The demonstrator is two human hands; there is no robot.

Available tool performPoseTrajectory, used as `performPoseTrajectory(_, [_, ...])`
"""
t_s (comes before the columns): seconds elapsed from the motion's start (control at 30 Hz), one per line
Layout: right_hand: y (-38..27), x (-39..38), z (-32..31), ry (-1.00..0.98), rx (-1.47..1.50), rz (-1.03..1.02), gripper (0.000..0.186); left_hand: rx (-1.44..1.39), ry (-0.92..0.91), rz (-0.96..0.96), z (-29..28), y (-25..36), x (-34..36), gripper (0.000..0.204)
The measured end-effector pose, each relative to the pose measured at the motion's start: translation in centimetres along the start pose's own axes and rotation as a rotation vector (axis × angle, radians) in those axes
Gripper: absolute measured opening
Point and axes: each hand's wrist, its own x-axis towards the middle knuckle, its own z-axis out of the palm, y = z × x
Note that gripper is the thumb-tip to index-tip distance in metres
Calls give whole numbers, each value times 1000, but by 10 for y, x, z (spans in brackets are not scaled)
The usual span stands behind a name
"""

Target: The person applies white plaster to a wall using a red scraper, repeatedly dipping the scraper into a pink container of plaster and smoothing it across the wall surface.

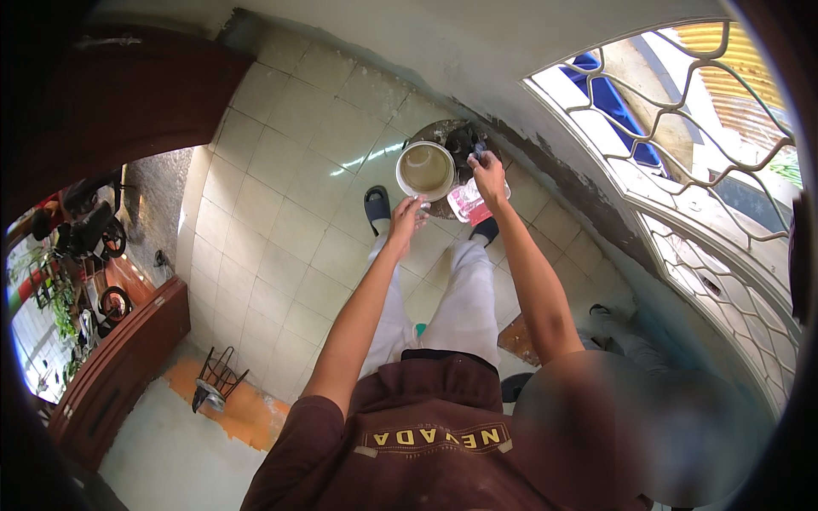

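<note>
A white round bucket with murky, yellowish-grey contents stands on a dark round surface on the floor. My left hand is at the bucket's near left rim, its fingers loosely apart with pale smudges on the tips; whether it touches the rim I cannot tell. On the bucket's right, my right hand is closed in a pinch around something small and greyish, too small to name. Under that hand lies a pink and white plastic packet. Behind it sits a black object, its kind unclear.
Pale floor tiles surround my sandalled feet. Along the right runs a wall with a metal window grille. Another person's leg is close on my right. A metal-legged stool lies lower left, near a brown door; motorbikes stand outside.
</note>
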Motion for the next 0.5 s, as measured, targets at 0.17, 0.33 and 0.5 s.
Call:
performPoseTrajectory(0.17, [6, -16, -1, 174, -130, -200, 37, 72, 9, -6, -7, 0, 15, 33])
performPoseTrajectory(0.33, [-17, -39, -15, 140, -65, -253, 44, 69, 50, 33, -20, 8, 17, 32])
performPoseTrajectory(0.5, [-55, -72, -17, 373, -183, -571, 39, 146, 98, 85, -36, 7, 26, 31])
